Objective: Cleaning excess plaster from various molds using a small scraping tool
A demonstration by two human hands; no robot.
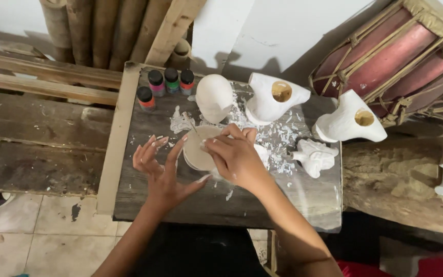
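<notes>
Head view: a round grey cup [197, 149] is held at table [221, 205] centre, steadied by the left hand [161, 172] with fingers spread open against its 9 o'clock side; its rim is pinched by the curled right hand [234, 156]. White plaster figures [273, 97] are seen at 1 o'clock, paint bottles [165, 83] at 11 o'clock.

Soft even daylight (edges slightly bowed)
</notes>
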